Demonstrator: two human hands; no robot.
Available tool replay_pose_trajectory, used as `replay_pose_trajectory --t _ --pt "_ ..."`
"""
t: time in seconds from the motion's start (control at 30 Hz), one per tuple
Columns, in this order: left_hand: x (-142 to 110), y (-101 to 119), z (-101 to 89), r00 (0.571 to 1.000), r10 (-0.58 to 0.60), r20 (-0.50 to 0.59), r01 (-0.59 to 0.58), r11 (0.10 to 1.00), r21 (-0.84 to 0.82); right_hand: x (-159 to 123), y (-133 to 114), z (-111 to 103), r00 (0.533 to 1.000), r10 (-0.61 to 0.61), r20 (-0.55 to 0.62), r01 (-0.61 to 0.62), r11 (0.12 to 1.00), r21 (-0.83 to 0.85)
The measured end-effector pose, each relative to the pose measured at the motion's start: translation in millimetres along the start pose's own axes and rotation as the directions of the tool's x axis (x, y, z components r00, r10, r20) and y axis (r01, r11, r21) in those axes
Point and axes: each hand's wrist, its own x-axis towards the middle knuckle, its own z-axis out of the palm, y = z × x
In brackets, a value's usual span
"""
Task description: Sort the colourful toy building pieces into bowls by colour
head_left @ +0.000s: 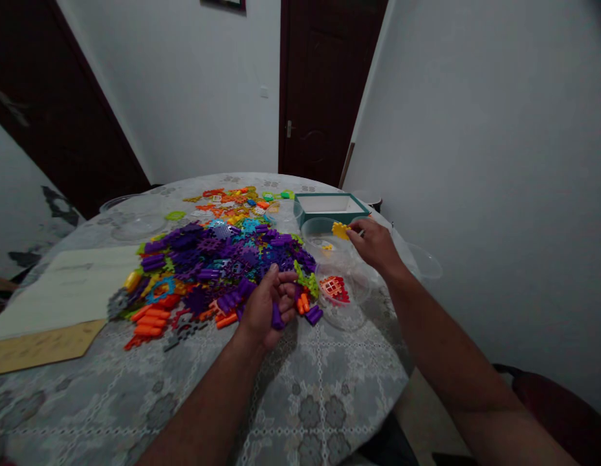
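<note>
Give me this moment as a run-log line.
left hand: purple plastic block held | right hand: yellow plastic piece pinched | beside: clear bowl

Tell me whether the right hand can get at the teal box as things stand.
Probably yes: the right hand is close to the open teal box, and only the clear plastic bowl lies near its path. It is pinching a yellow plastic piece, which it may need to release first.

Yellow notched plastic tile point(341, 230), pinched in air, purple plastic block point(278, 316), hanging upright
</note>
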Motion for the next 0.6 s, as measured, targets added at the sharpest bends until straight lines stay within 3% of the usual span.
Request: replay_pose_trajectory --t 0.1,0.23,0.33,0.43,0.5,0.6 --pt "-1 4 -0.1 0.999 -0.029 -0.026 0.027 0.997 -0.074 6 -4 8 0.999 -0.018 -0.031 0.017 0.999 -0.042" --pt "-1 5 -1.4 0.999 -0.029 -0.04 0.024 0.992 -0.121 -23 -41 -2 0.99 -0.13 -0.053 0.134 0.986 0.102" --pt "-1 5 -1.4 0.999 -0.011 -0.041 0.005 0.99 -0.139 -63 -84 -9 0.955 -0.283 0.091 0.25 0.931 0.267" --pt "-2 4 -0.1 0.998 0.023 -0.061 -0.031 0.99 -0.135 -102 -120 -2 0.863 -0.441 0.247 0.323 0.857 0.403" --pt "-2 4 0.7 0.995 0.043 -0.088 -0.053 0.991 -0.121 -119 -134 8 0.816 -0.491 0.306 0.354 0.842 0.408" --pt "-2 3 0.8 0.992 0.06 -0.114 -0.074 0.99 -0.116 -127 -143 22 0.795 -0.489 0.359 0.385 0.864 0.324"
